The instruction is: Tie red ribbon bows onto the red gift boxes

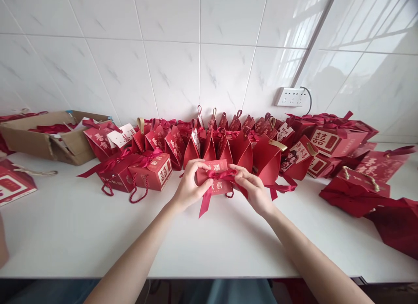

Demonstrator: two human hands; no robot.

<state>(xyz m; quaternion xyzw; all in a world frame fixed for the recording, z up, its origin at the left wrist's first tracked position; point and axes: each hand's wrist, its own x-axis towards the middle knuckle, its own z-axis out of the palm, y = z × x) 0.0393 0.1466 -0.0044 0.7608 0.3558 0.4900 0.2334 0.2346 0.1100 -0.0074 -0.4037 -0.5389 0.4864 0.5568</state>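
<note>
In the middle of the head view, a small red gift box [219,189] with pale Chinese characters stands on the table. A dark red satin ribbon [205,203] crosses its top in a bow, one tail hanging down the front. My left hand [190,184] pinches the ribbon at the left of the knot, thumb in front. At the right, my right hand [254,187] holds the bow's loop between thumb and fingers. A bit of twisted cord handle shows under the box's right side. Both hands are closed on the ribbon.
Rows of red gift boxes [242,152] stand just behind. Two boxes with cord handles [150,172] sit to the left, near an open cardboard carton [48,146]. More boxes [336,143] are piled at right. A white power strip [291,97] is on the tiled wall.
</note>
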